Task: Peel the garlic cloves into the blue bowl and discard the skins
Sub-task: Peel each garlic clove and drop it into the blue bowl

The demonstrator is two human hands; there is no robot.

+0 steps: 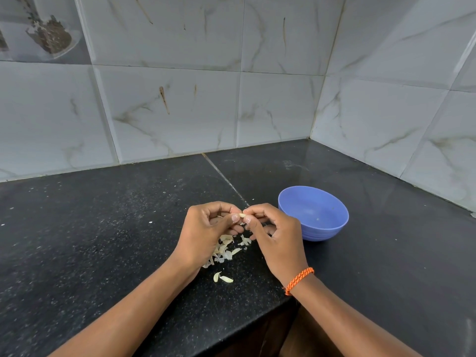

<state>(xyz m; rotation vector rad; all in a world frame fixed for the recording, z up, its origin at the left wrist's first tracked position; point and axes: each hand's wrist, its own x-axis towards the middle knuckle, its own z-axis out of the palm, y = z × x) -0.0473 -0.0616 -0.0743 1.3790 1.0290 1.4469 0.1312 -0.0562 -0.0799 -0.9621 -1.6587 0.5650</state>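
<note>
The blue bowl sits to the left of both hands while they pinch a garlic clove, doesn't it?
Not quite: the head view shows the blue bowl to the right of the hands. The left hand and right hand do pinch a garlic clove together.

You are working at a black speckled stone countertop (103,228). A round blue plastic bowl (313,213) stands on it. Left of the bowl, near it, lies a scatter of pale papery garlic skins (226,251).
</note>
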